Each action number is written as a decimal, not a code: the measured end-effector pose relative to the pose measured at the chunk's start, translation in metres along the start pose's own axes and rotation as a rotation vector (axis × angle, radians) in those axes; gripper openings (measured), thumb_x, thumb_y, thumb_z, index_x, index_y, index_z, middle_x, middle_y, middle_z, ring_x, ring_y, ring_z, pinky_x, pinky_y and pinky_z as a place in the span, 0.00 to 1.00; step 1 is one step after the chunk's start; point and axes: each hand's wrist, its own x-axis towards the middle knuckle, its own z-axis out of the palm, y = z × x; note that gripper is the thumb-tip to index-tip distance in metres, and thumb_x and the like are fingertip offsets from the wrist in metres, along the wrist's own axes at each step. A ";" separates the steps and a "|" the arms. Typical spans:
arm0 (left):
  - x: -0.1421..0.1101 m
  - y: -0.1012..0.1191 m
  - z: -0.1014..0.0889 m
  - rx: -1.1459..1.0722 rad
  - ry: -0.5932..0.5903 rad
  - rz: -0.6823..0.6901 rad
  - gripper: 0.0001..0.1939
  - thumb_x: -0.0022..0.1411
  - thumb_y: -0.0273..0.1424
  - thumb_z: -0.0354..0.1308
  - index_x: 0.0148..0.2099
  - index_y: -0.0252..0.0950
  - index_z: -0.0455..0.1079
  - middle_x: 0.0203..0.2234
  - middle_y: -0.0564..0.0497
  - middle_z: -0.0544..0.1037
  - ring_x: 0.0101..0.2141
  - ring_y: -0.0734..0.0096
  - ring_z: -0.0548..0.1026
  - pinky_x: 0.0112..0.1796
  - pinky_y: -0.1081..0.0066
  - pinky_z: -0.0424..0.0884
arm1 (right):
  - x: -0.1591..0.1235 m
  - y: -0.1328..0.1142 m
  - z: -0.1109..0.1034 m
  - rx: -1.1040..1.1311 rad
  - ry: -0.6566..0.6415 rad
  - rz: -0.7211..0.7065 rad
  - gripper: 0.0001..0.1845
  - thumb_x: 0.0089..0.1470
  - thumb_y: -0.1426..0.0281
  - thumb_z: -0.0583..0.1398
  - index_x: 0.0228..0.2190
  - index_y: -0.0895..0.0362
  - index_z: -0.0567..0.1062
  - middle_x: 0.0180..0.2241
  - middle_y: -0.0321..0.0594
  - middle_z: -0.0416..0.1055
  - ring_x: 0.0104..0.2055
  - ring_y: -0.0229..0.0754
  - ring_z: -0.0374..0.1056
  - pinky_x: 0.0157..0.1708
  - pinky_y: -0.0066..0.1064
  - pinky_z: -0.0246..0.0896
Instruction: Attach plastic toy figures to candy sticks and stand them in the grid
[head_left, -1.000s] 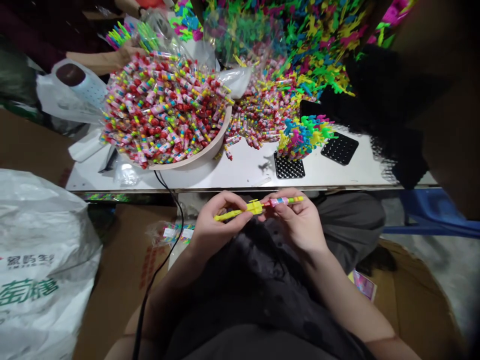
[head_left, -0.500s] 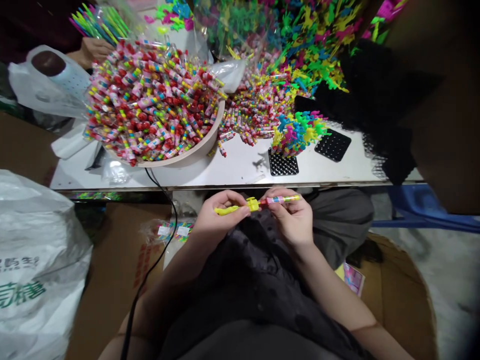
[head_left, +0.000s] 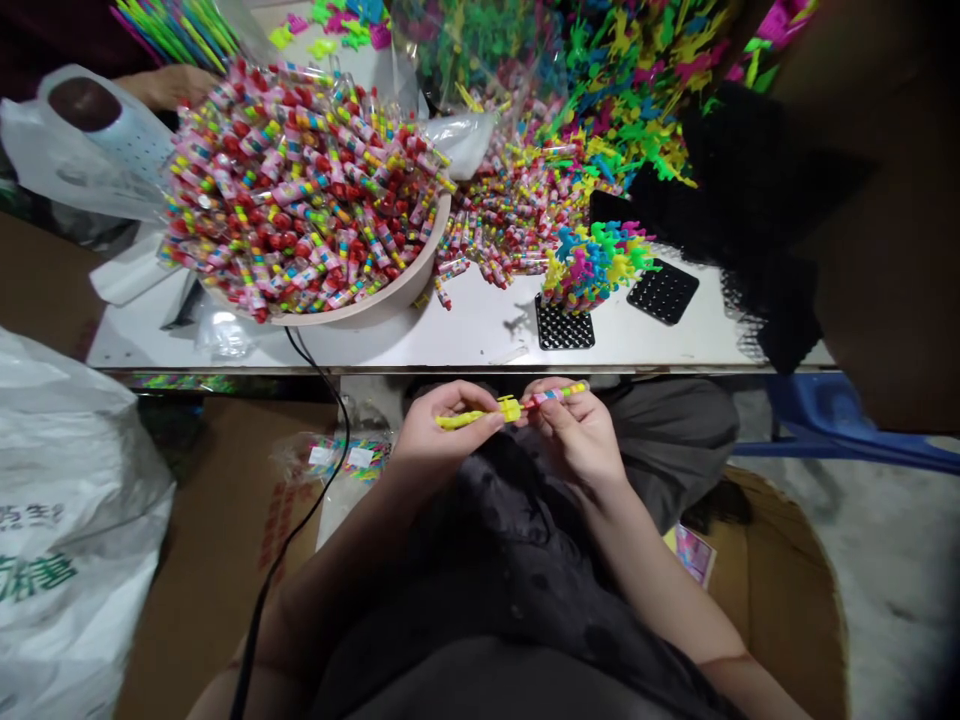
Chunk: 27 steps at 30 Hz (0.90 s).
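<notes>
Just below the table's front edge, over my lap, my left hand (head_left: 439, 435) is closed on a yellow plastic figure stick (head_left: 476, 414). My right hand (head_left: 577, 435) is closed on a thin candy tube (head_left: 556, 394) with pink, blue and green bands. The tube's left end meets the yellow figure between my two hands. Straight ahead on the white table (head_left: 480, 335) a black perforated holder (head_left: 564, 328) carries a cluster of coloured plastic figures (head_left: 592, 262) stuck upright.
A wide bowl (head_left: 379, 300) heaped with wrapped candy tubes sits at the left. Loose tubes (head_left: 510, 225) lie behind the holder, and a second black holder (head_left: 663, 291) at the right. Another person's hand (head_left: 169, 88) is far left. A white sack (head_left: 67, 530) and cardboard flank me.
The candy tube has slid further into my right hand toward the yellow figure, so less of it sticks out. The view has shifted slightly; both hands stay together.
</notes>
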 end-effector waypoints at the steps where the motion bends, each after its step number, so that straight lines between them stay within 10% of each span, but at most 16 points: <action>1: 0.001 -0.002 0.001 -0.042 -0.005 -0.017 0.08 0.44 0.30 0.62 0.28 0.33 0.67 0.20 0.56 0.70 0.21 0.81 0.66 0.24 0.79 0.61 | 0.000 -0.001 0.001 0.039 0.004 0.041 0.08 0.42 0.66 0.65 0.27 0.55 0.74 0.26 0.34 0.70 0.24 0.33 0.67 0.29 0.25 0.68; 13: 0.005 -0.008 0.005 -0.181 0.007 -0.052 0.11 0.43 0.32 0.64 0.29 0.33 0.67 0.20 0.55 0.71 0.22 0.81 0.68 0.25 0.79 0.63 | 0.000 0.000 0.005 0.157 0.091 0.109 0.11 0.39 0.65 0.66 0.28 0.55 0.73 0.27 0.32 0.71 0.28 0.32 0.68 0.30 0.23 0.69; 27: 0.002 -0.007 0.006 0.277 0.060 0.179 0.01 0.49 0.27 0.58 0.28 0.34 0.70 0.25 0.53 0.74 0.28 0.75 0.71 0.32 0.76 0.66 | 0.003 -0.008 0.000 -0.048 0.162 0.156 0.16 0.39 0.62 0.66 0.19 0.59 0.67 0.15 0.31 0.64 0.16 0.33 0.63 0.18 0.26 0.64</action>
